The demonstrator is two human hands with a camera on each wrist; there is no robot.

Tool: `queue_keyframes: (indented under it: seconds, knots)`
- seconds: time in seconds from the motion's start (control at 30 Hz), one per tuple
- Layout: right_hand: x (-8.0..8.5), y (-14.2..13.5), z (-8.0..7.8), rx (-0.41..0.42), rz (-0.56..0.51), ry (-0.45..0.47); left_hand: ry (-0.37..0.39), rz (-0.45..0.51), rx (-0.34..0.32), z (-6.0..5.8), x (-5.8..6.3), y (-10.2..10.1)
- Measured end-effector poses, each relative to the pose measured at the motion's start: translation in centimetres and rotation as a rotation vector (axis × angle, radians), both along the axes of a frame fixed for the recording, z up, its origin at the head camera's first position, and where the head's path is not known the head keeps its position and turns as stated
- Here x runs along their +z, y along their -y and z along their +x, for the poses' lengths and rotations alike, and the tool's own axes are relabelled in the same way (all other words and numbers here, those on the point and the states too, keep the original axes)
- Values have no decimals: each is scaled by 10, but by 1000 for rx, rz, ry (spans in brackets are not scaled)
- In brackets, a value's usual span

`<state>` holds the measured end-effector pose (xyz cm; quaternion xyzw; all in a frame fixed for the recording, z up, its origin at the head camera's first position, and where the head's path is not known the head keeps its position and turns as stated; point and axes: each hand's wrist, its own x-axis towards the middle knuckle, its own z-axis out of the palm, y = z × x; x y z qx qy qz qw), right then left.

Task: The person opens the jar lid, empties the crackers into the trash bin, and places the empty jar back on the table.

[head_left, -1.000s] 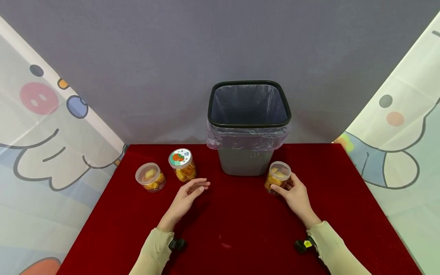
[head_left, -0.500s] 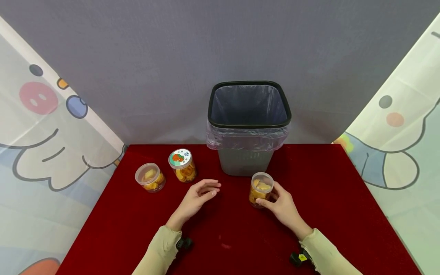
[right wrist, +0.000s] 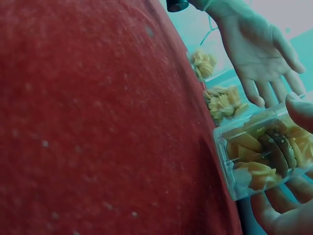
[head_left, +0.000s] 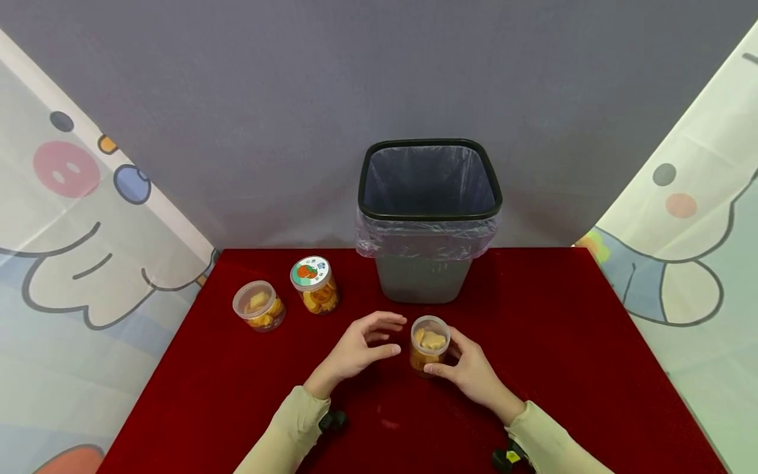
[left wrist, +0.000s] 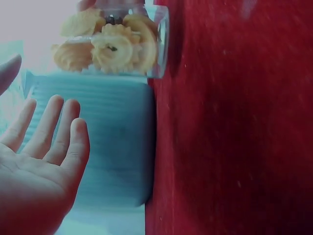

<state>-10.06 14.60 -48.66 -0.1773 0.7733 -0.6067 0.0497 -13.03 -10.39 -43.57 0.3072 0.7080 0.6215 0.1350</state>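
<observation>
My right hand (head_left: 476,378) grips a clear plastic jar of cookies (head_left: 428,359), thumb on the near side and fingers round the far right side. The jar stands upright with a pale translucent rim, at the table's middle. Ridged yellow cookies show through its wall in the left wrist view, and a couple of dark ones among them in the right wrist view (right wrist: 264,152). Just left of the jar, my left hand (head_left: 355,349) has its palm turned toward it, fingers extended, thumb apart. In the left wrist view a gap separates that hand (left wrist: 41,171) from the jar.
Behind the jar stands a grey trash bin (head_left: 423,280) with a black rim and a clear liner. To the left are a cookie jar with a printed lid (head_left: 320,293) and a shorter cookie tub (head_left: 264,316). A red cloth (head_left: 195,401) covers the table.
My right hand has brought the jar leftward and nearer to me, from beside the bin to the table's middle. My left hand has moved right toward it, spreading its thumb.
</observation>
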Motion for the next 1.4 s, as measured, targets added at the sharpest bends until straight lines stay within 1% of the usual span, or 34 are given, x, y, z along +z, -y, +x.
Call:
queue_keyframes:
  seconds: [0.07,0.13,0.3,0.47,0.6,0.73,0.87,1.0,1.1,1.2,1.4]
  knots:
    - [-8,0,-1,20,-14,10,-12,-6,-11,1,1,-4]
    - [-12,0,-2,47,-26,-1,-32,-8,-28,1,1,-7]
    - [-15,0,-2,103,-37,-24,-77,5,-75,-1,-2,-15]
    - [-19,-1,-4,138,-28,15,-103,28,-124,-3,-7,-20]
    - [-20,-3,-4,168,4,53,-120,46,-168,-4,-9,-22]
    - [-19,-3,-5,179,18,61,-103,49,-202,-5,-11,-23]
    - [-21,-3,-7,184,14,46,-76,55,-229,-6,-12,-25]
    - [-24,-2,-7,187,8,25,-50,97,-257,-7,-14,-28]
    - [-24,-2,-6,177,7,34,-41,122,-263,-7,-16,-30]
    - [-22,-1,-6,171,4,49,-19,131,-248,-7,-16,-29]
    - [1,3,0,165,-3,91,64,132,-213,-4,-16,-30]
